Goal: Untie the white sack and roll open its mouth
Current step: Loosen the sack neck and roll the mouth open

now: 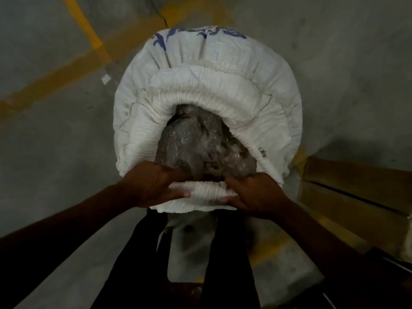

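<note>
A large white woven sack (pixel 223 70) with blue lettering on its far side stands upright on the floor in front of me. Its mouth is open, and the rim (pixel 207 99) is rolled outward into a thick white band. Inside, a clear plastic liner (pixel 191 141) covers greyish contents. My left hand (pixel 153 186) grips the near rolled rim from the left, thumb on the outside. My right hand (pixel 256 195) grips the same near rim from the right. A short stretch of rolled rim (pixel 206 191) shows between them.
The grey concrete floor (pixel 44 152) carries yellow painted lines (pixel 89 27). A brown cardboard box (pixel 356 188) lies at the right. My dark trouser legs (pixel 225 264) stand just below the sack. A small white scrap (pixel 106 79) lies on the floor at the left.
</note>
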The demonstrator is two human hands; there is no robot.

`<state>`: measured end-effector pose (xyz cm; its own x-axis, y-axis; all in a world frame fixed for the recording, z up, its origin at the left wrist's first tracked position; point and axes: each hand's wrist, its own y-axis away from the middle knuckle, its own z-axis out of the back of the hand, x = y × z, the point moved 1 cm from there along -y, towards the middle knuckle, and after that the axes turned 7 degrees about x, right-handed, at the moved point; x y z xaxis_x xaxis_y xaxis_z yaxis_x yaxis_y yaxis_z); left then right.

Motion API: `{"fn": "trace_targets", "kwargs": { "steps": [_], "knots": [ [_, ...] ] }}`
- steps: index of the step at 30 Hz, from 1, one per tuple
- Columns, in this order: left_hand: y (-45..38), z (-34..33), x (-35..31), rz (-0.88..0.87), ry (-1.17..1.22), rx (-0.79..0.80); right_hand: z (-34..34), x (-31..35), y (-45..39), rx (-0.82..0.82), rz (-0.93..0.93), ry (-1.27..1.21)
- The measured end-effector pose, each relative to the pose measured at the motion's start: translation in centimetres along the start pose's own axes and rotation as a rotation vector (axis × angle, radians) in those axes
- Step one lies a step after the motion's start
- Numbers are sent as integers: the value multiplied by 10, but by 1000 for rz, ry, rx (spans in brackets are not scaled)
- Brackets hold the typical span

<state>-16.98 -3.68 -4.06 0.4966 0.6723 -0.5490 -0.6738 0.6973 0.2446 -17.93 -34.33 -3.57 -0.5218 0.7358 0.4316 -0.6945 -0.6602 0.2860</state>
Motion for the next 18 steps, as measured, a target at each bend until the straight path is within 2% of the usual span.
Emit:
{"fn": "trace_targets", "kwargs": {
  "steps": [5, 9, 12, 15, 18],
  "knots": [
    [-32, 15, 2, 201, 118, -197, 19, 3, -29, -151, -163, -114],
    [-55, 35, 5, 278, 204, -301, 37, 14, -48, -361, -328, -431],
    [-69, 46, 9, 274, 254, -286, 41, 22, -62, -472, -426, -572],
    [-80, 47, 14, 228, 311, -192, 36, 24, -73, -485, -535, -668],
    [-92, 46, 21, 176, 327, -166, 32, 19, -78, -508, -590, -648]
  ]
}}
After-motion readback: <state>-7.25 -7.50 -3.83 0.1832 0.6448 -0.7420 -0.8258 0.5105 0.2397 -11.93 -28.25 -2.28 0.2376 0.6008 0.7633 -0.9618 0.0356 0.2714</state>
